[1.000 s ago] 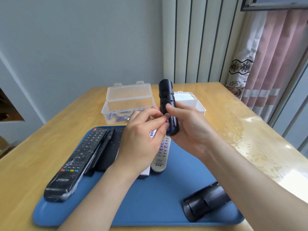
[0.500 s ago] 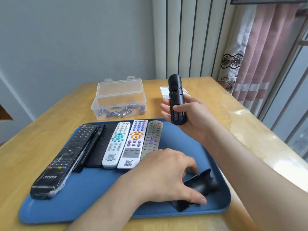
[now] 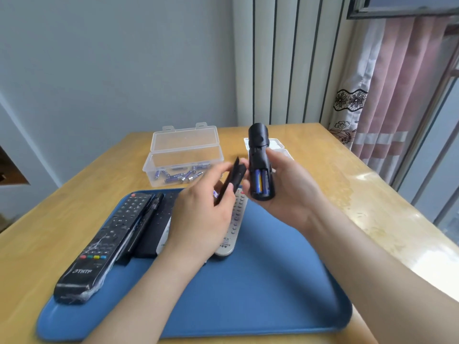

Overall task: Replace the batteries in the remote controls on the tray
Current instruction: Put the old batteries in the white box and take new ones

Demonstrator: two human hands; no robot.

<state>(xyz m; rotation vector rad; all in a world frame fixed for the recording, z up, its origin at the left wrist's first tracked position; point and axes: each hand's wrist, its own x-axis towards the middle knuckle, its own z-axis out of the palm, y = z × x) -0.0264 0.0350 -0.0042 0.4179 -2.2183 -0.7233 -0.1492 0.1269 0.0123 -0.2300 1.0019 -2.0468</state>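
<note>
To close the bay cleanly, the left grip [image 3: 203, 214], pinching the black battery cover [image 3: 233, 181], should likely square the cover's edge to the slot and slide it home, while the right grip [image 3: 293, 194], curled round the upright remote [image 3: 257, 139], holds steady. The cover hangs just left of the remote's open bay, where blue batteries [image 3: 260, 182] show.

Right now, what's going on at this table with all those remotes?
A person is swapping remote batteries. The right hand holds a black remote upright, its back open with two blue batteries showing inside. The left hand holds the black battery cover beside it, not yet fitted. Other remotes lie on the blue tray, and a clear box of loose batteries sits open behind it.
</note>
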